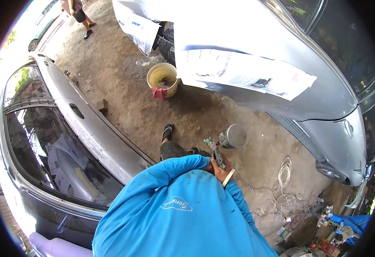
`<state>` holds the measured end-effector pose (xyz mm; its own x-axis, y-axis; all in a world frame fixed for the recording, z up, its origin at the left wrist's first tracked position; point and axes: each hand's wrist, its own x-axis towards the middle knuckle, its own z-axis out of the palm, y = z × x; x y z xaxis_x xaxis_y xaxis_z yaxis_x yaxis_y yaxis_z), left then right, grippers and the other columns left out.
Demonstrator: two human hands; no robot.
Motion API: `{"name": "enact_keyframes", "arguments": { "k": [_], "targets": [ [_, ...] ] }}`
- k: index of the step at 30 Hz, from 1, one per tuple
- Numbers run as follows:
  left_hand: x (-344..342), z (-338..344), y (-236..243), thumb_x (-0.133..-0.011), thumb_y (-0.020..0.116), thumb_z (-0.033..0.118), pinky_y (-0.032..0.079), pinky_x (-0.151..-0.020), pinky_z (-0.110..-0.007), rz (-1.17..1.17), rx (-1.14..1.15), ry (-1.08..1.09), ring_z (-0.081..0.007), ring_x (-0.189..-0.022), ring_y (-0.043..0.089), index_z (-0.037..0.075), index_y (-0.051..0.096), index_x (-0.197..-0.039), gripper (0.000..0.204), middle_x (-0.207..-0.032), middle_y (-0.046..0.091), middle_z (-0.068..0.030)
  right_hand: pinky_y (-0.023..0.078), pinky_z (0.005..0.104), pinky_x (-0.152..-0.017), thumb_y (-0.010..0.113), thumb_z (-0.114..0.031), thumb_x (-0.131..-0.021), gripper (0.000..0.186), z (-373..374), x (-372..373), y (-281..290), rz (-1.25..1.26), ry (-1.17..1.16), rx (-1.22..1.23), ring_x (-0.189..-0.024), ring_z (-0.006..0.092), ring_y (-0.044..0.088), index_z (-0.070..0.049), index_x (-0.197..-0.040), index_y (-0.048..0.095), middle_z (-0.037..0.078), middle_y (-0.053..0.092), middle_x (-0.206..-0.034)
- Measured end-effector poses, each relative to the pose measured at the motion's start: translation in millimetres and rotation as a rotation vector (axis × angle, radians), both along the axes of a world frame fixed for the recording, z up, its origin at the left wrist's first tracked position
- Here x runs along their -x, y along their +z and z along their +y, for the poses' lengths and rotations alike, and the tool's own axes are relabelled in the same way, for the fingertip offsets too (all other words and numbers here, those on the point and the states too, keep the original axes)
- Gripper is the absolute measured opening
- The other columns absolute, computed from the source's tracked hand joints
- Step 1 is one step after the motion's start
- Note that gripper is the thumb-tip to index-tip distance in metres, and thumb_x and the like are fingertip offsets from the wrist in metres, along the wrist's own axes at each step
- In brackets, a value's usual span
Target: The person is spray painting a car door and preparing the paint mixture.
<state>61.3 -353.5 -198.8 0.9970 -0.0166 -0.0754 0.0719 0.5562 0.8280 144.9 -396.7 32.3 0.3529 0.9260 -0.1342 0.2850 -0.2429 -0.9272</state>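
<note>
My right hand (221, 172), with a pale band at the wrist, is closed around the grip of a paint spray gun (216, 153) in front of my chest. The gun's round metal cup (233, 135) points away from me, over the dirt floor. My blue left sleeve (183, 165) folds across to the same spot, and its cuff hides my left hand against the gun's handle. I cannot tell what that hand grips. My foot in a dark sandal (167, 131) stands just beyond.
A sanded grey car (89, 128) is close on my left. A silver car (324, 98) masked with newspaper (243, 73) is on my right. Between them stand a yellow bucket (163, 77) with a red rag, a brick (102, 105) and coiled white cable (281, 188). Another person (79, 15) stands far off.
</note>
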Motion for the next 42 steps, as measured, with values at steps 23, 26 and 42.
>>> {"name": "enact_keyframes", "arguments": {
  "k": [23,26,42],
  "targets": [
    [-39,-55,8,-0.080,0.070,0.006,0.053,-0.077,-0.043,0.055,0.366,0.124,-0.0282,-0.093,0.062,0.002,0.061,-0.110,0.031,-0.101,0.066,-0.0138,0.048,0.0384,-0.073,0.061,-0.023,-0.086,0.030,-15,-23,-8,-0.012,0.009,0.118,-0.083,0.0366,0.061,0.000,-0.104,0.059,0.021,0.063,-0.093],
    [-42,-58,11,-0.080,0.070,0.006,0.054,-0.077,-0.043,0.067,0.395,0.136,-0.0287,-0.093,0.062,0.002,0.061,-0.110,0.032,-0.102,0.065,-0.0140,0.048,0.0387,-0.072,0.062,-0.023,-0.085,0.030,-16,-24,-12,-0.070,0.032,0.118,-0.084,0.0373,0.061,0.000,-0.104,0.059,0.022,0.063,-0.093],
    [-26,-6,32,-0.078,0.071,0.005,0.054,-0.078,-0.046,0.114,0.806,-0.061,-0.0299,-0.097,0.060,0.005,0.059,-0.113,0.038,-0.104,0.064,-0.0145,0.048,0.0427,-0.069,0.061,-0.028,-0.085,0.032,0,-21,-28,-0.117,0.021,0.096,-0.085,0.0423,0.059,-0.002,-0.103,0.057,0.023,0.061,-0.090]
  ]
}}
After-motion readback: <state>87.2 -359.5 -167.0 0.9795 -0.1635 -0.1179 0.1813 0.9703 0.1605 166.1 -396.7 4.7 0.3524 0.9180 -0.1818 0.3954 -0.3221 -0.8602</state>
